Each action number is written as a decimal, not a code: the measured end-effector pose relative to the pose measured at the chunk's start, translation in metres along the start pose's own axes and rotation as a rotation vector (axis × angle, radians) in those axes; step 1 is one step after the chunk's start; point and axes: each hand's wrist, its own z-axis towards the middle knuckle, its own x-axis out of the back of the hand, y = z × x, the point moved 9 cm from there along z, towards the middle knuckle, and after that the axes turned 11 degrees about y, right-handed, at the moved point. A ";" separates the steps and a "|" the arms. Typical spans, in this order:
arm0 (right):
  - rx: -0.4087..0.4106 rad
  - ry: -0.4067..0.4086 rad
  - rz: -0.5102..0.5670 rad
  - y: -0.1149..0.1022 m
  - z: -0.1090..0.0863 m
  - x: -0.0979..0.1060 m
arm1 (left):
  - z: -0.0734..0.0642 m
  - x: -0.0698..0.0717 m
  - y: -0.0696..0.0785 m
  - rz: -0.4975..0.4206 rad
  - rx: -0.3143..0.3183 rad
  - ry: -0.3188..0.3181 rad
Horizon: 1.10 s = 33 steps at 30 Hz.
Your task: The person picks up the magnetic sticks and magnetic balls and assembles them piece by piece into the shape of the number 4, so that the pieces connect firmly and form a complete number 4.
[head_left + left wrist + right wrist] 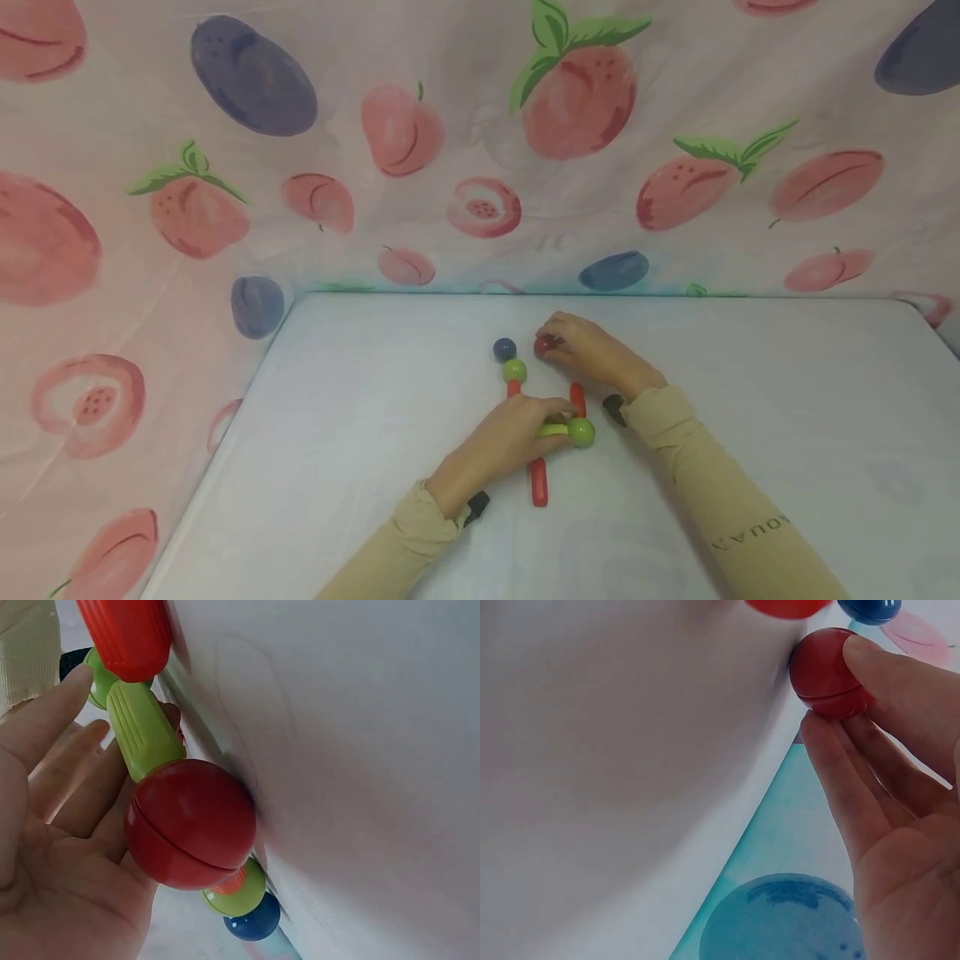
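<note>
My right hand (592, 346) pinches a red ball (829, 671) between thumb and fingertips, at the table surface near its far side. My left hand (510, 437) curls loosely round a green rod (142, 727) of a ball-and-rod construction toy. That rod runs from a second red ball (191, 825), covered by the hand in the head view, to a green ball (581, 432). An upright-pointing red rod (577, 400) meets this green ball. Another red rod (539, 483) extends toward the front. Beyond the left hand, a short visible red rod (513, 388) leads to another green ball (514, 371).
A blue ball (505, 349) sits against or just beyond the far green ball. The pieces lie on a white-covered table (360, 400). A fruit-print cloth (465, 150) hangs along the back and left sides. Dark wrist devices (614, 410) show at both cuffs.
</note>
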 end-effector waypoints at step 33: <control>-0.052 -0.061 0.023 0.015 -0.016 0.011 | 0.003 -0.002 0.011 0.074 -0.006 -0.009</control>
